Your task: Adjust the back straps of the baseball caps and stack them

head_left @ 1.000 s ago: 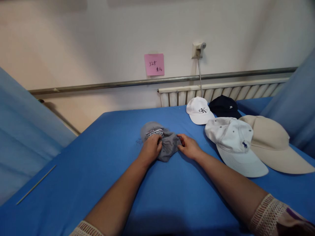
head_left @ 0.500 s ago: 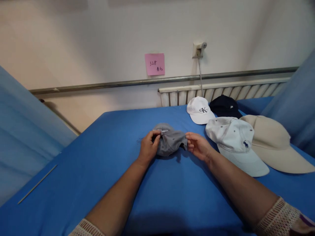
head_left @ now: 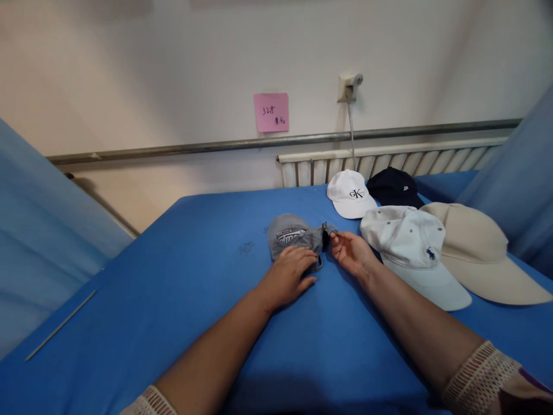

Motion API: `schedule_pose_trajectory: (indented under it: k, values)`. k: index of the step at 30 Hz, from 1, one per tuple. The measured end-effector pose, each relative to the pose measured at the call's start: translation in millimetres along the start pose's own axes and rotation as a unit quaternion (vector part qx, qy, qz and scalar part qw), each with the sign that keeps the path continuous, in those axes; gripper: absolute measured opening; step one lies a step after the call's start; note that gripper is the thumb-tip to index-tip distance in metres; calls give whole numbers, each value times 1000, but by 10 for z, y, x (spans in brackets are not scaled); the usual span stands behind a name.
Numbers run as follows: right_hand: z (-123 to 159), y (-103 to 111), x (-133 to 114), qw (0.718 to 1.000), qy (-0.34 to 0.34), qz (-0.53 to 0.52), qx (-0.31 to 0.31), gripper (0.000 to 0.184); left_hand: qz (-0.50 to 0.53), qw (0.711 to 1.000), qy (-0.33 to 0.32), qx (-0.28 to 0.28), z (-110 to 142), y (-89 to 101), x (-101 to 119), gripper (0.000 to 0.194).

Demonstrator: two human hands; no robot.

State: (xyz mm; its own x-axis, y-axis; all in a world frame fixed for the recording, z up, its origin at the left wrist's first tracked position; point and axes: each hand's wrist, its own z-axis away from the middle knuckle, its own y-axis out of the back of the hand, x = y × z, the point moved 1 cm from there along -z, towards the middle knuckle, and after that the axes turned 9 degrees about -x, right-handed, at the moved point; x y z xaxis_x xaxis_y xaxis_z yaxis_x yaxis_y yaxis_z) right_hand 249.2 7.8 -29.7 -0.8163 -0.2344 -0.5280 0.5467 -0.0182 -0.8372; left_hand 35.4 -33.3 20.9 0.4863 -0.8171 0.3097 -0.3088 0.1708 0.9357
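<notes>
A grey baseball cap [head_left: 286, 226] with white lettering lies folded on the blue-covered table, its brim side toward the left. My left hand [head_left: 290, 275] rests flat on the near side of the cap, fingers stretched over the fabric and thumb apart. At the cap's right end, my right hand [head_left: 351, 251] pinches a bit of its edge between thumb and fingers. A dark gap and a small strap-like part show beside those fingertips. The underside of the cap is hidden.
To the right sit a white cap [head_left: 352, 195], a black cap [head_left: 392, 185], a pale grey cap [head_left: 404, 236] and a beige cap [head_left: 475, 236]. A thin stick [head_left: 61, 325] lies at the left. Behind are a metal rail [head_left: 194, 148] and a radiator [head_left: 319, 172].
My left hand has gone from pinching the cap's left side to lying flat on its near side. The cap has turned, so its lettering shows more. My right hand still grips its right end.
</notes>
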Motion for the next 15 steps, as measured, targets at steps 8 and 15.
schedule_pose_trajectory:
  k: [8,15]
  values:
    - [19,-16,13,990,2,133,50,7,34,992,116,25,-21,-56,-423,8]
    - [87,-123,-136,996,-5,81,-26,18,461,828,234,219,19,21,-407,26]
